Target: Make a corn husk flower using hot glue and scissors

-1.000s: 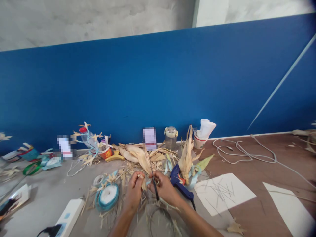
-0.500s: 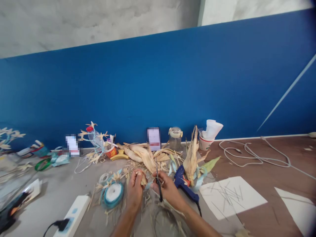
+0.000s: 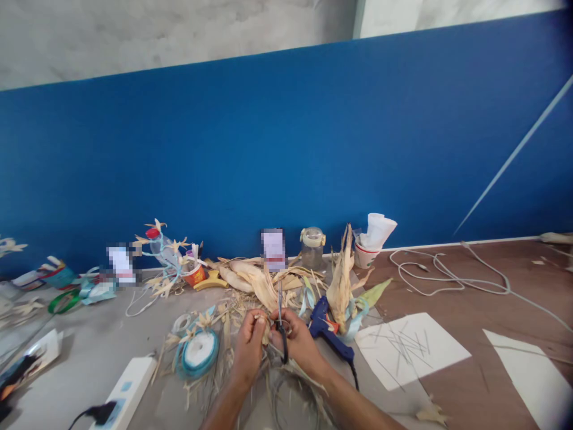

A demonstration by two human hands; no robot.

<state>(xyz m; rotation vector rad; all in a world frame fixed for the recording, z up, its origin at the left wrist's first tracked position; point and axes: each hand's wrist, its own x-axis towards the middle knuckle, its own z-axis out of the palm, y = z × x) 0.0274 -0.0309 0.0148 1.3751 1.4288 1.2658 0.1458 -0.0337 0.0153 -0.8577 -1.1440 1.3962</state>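
Observation:
My left hand (image 3: pixel 248 346) is closed, pinching a small piece of dry corn husk (image 3: pixel 265 327) between thumb and fingers. In my right hand (image 3: pixel 307 349) is a pair of black-handled scissors (image 3: pixel 283 346), blades pointing up and away from me. The fingertips of both hands are close together over the husk scraps, and they partly hide the small piece. Just beyond them lies a pile of dry corn husks (image 3: pixel 257 285). A blue glue gun (image 3: pixel 330 331) rests right of my right hand. A spool of blue ribbon (image 3: pixel 200 352) lies left of my left hand.
A white power strip (image 3: pixel 129 385) is at front left. White paper (image 3: pixel 409 352) with thin wires lies on the right, near a white cable (image 3: pixel 452 280). At the back stand a glass jar (image 3: pixel 312 249), a paper cup (image 3: pixel 364 257) and a bottle (image 3: pixel 163 248) with husk flowers.
My hands have drawn slightly closer together, and the pale blue strip seen between them no longer shows. The whole view has shifted a little. The scissors stay in my right hand.

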